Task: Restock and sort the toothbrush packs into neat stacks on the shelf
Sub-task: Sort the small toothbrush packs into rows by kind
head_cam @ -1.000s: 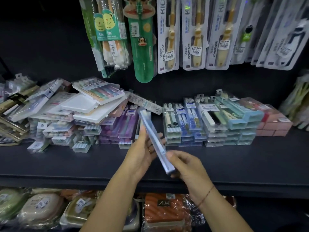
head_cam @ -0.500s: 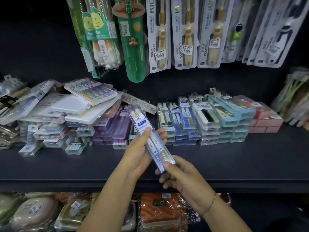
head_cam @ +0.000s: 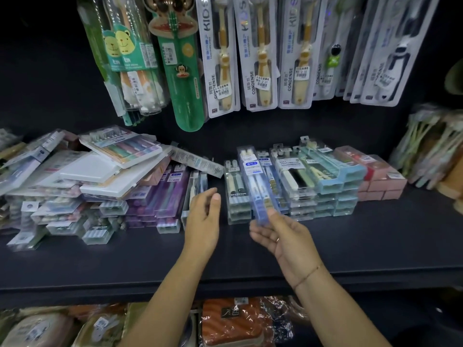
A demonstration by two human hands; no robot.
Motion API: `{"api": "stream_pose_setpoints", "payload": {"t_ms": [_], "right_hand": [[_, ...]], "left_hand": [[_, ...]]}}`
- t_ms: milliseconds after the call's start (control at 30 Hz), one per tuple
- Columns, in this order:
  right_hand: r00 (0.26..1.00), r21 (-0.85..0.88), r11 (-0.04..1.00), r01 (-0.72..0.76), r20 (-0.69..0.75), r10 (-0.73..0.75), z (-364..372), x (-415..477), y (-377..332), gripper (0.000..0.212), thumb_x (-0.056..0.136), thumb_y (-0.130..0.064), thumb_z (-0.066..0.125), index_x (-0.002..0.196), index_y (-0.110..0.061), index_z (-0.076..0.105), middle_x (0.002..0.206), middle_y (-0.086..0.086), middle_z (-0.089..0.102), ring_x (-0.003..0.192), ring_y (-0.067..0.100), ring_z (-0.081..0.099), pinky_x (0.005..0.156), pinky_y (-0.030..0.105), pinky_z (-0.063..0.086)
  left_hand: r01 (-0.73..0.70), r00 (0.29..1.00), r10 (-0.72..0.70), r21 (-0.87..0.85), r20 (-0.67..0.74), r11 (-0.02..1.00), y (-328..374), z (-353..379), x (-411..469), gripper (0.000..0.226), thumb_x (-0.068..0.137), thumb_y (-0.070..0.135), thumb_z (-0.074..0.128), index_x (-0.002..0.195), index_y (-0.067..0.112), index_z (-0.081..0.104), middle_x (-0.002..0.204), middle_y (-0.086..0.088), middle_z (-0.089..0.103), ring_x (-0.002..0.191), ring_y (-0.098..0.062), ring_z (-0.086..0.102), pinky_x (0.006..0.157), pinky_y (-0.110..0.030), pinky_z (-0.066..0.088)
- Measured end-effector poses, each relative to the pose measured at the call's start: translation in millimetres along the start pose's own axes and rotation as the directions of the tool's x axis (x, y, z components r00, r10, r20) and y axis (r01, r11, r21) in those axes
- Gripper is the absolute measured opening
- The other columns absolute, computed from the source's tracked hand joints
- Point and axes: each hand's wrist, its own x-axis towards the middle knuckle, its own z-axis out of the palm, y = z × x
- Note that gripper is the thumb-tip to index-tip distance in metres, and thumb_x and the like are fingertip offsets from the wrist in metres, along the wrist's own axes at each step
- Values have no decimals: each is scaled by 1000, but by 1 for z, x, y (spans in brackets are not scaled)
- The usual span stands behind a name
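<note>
So the right hand (head_cam: 283, 236) is pinching the near end of a clear blue toothbrush pack (head_cam: 254, 181) between thumb and fingertips. The pack runs lengthways away from the person, over the row of neat stacks (head_cam: 295, 196) in the middle of the shelf (head_cam: 350, 246). My guess is it's held by the tail so it can slide flat onto the matching blue-label pile. I can't tell if it's touching that pile yet, since the near end is blurry.

The left hand (head_cam: 203, 221) holds nothing. Its fingers are loosely curled and it hovers just in front of the gap between the purple packs (head_cam: 165, 194) and the neat row, probably ready to grab the next one.

On the left is a messy heap (head_cam: 100, 176) with flat white boxes lying crooked on top, clearly the unsorted part. The sorted stacks all point the same way, with pink boxes (head_cam: 383, 184) at the right end.

For readable writing, one stacked pack (head_cam: 288, 169) says "SOFT TOOTHBRUSH". The hanging packs (head_cam: 260, 53) above say "KIDS" and "CONDENSE", with price stickers that look like 2.00. There's also a green monkey case (head_cam: 180, 71) and teal bear packs (head_cam: 125, 51) hanging further left. The held pack's blue label has characters I can't make out.
</note>
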Motion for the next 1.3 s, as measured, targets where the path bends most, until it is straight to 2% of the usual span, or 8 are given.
{"api": "stream_pose_setpoints", "payload": {"t_ms": [200, 433, 600, 733, 867, 967, 1133, 1300], "right_hand": [[996, -6, 999, -54, -69, 53, 16, 25, -16, 28, 95, -31, 60, 95, -3, 59, 66, 13, 69, 51, 14, 66, 49, 23, 57], [995, 25, 996, -88, -46, 89, 33, 27, -7, 26, 94, -30, 62, 95, -4, 60, 60, 11, 68, 50, 14, 65, 48, 23, 56], [982, 90, 992, -92, -157, 105, 30, 37, -3, 31, 92, -32, 64, 98, -3, 57, 63, 13, 68, 52, 17, 67, 46, 25, 55], [974, -14, 989, -147, -177, 143, 23, 43, 1, 46, 89, -48, 62, 91, -2, 62, 57, 6, 69, 48, 15, 64, 45, 26, 55], [986, -75, 988, -136, -107, 127, 9, 48, 10, 54, 87, -55, 56, 92, -2, 64, 64, 9, 71, 55, 16, 65, 53, 28, 55], [996, -35, 995, -90, -13, 90, -2, 56, 17, 64, 79, -56, 49, 96, 3, 66, 69, 13, 70, 58, 19, 66, 57, 29, 55], [990, 0, 994, -107, 98, 106, -9, 68, 21, 58, 79, -51, 48, 93, 3, 67, 75, 18, 70, 61, 21, 67, 60, 30, 56], [986, 31, 993, -115, 127, 110, -12, 71, 23, 48, 86, -42, 48, 92, 2, 67, 77, 17, 71, 64, 20, 68, 60, 28, 56]], "left_hand": [[-55, 976, 27, 126, 215, 990, -7, 21, 15, 52, 101, 42, 42, 150, 24, 35, 158, 6, 28, 144, -7, 25, 114, -23, 21], [-6, 971, 4, 7, 238, 1000, -12, 24, 12, 44, 103, 37, 42, 146, 26, 42, 155, 8, 34, 139, -2, 30, 109, -17, 22], [-168, 981, 143, 199, 133, 965, -7, 3, 31, 41, 102, 33, 45, 138, 14, 52, 140, 0, 53, 127, -10, 47, 105, -22, 33], [-294, 954, 209, 525, 217, 799, -6, -17, 97, 46, 102, 34, 46, 139, 7, 50, 143, -11, 49, 133, -27, 42, 108, -34, 31], [-365, 929, 136, 802, 343, 472, -12, -25, 156, 60, 100, 49, 41, 146, 10, 39, 151, -12, 39, 140, -30, 32, 114, -39, 23], [-365, 931, 89, 888, 354, 280, -17, -24, 184, 64, 99, 55, 36, 149, 14, 34, 154, -10, 33, 145, -30, 22, 119, -45, 7], [-358, 930, 133, 927, 343, 114, -28, -19, 200, 56, 100, 51, 38, 139, 11, 46, 139, -11, 43, 129, -31, 38, 115, -45, 18], [-364, 926, 150, 925, 346, 107, -24, -15, 208, 52, 101, 46, 39, 133, 8, 52, 140, -13, 44, 128, -31, 39, 106, -45, 27]]}}
